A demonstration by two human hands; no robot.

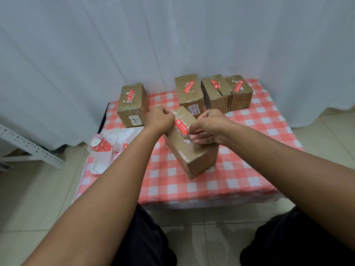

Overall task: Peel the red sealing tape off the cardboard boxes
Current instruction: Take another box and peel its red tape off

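near cardboard box point(194, 150) sits tilted at the middle of the worktop point(240, 179), which has a red-and-white check cloth over it. its long top face slopes up away from the person.

left hand point(160, 119): fingers clenched round the box's far upper-left edge, holding it.

right hand point(208, 129): thumb and forefinger pinched on the near end of the red sealing tape point(181, 124) on the top face, other fingers curled against the box top. can't tell whether that end has lifted off the cardboard. white paper scraps and residue on the face just below the pinch.

four more boxes at the back of the worktop, each with a red tape strip on top:
- back-left box point(132, 106), tape point(130, 95), white label on its front.
- centre-back box point(190, 93), tape point(189, 86), printed label on its front, right behind the near box.
- two right-hand boxes touching side by side: point(216, 95) with tape point(215, 84), and point(240, 94) with tape point(238, 85).

white tray point(97, 167) at the left edge of the worktop, holding a roll of red tape point(100, 145) and loose white backing paper.

white curtain point(172, 45) behind, tiled floor point(38, 198) below, grey metal bracket point(32, 148) on the floor to the left. person's dark trousers at the bottom of frame.
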